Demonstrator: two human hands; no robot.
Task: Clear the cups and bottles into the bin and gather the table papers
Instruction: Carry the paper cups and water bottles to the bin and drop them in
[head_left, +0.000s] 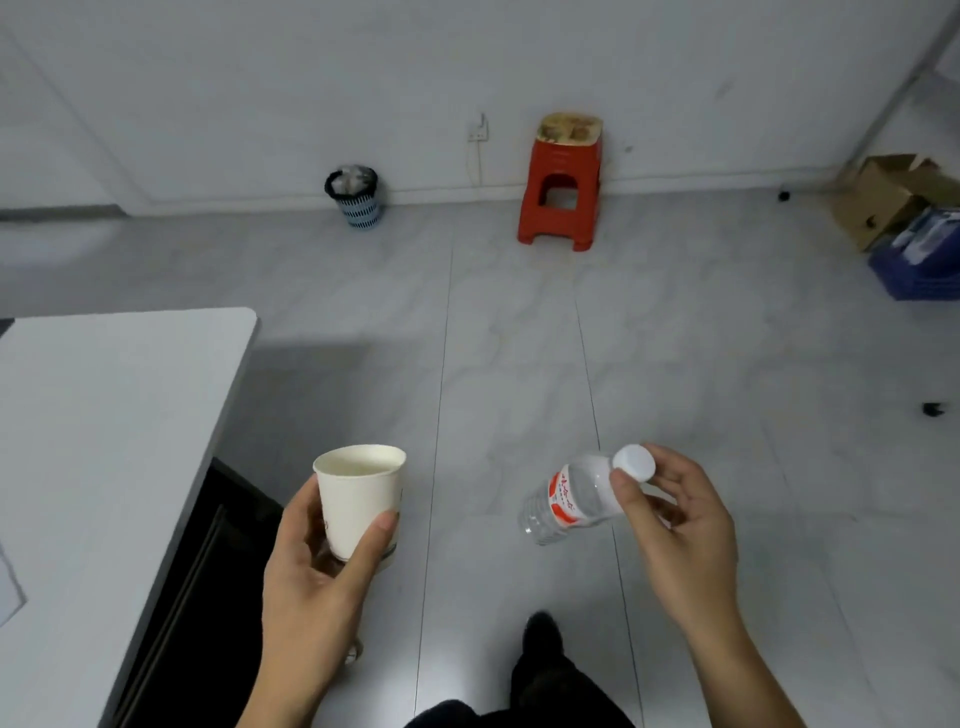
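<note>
Head view, looking down and forward across a pale tiled floor (519, 338).

**Hands**
- Left hand (317, 561): fingers and thumb are curled round the lower half of a white paper cup (358, 499). The cup is upright, mouth up, and held above the floor just off the desk's near right edge.
- Right hand (685, 540): thumb and fingertips pinch a clear plastic bottle (576, 499) at its neck, touching the white cap (634, 462). The bottle is tilted, with its base pointing down and to the left. It carries a red label.

**Desk**
- A white desk (104, 415) fills the left side. Its rounded far right corner lies left of the cup, with a dark underside showing below the right edge.

**Bin**
- The bin (356, 195) stands on the floor against the foot of the far wall, well apart from both hands. It has a black liner and a blue-and-white patterned side, and pale crumpled material reaches its rim.

**Surroundings**
- A red plastic stool (563, 182) with a tan, stained top stands against the same wall, right of the bin and apart from it.
- A wall socket (478, 132) with a trailing cable sits between bin and stool.
- An open cardboard box (883, 197) and a blue crate (919, 260) occupy the far right corner of the floor.
- A dark shoe (543, 634) is planted on the floor between the two hands.
</note>
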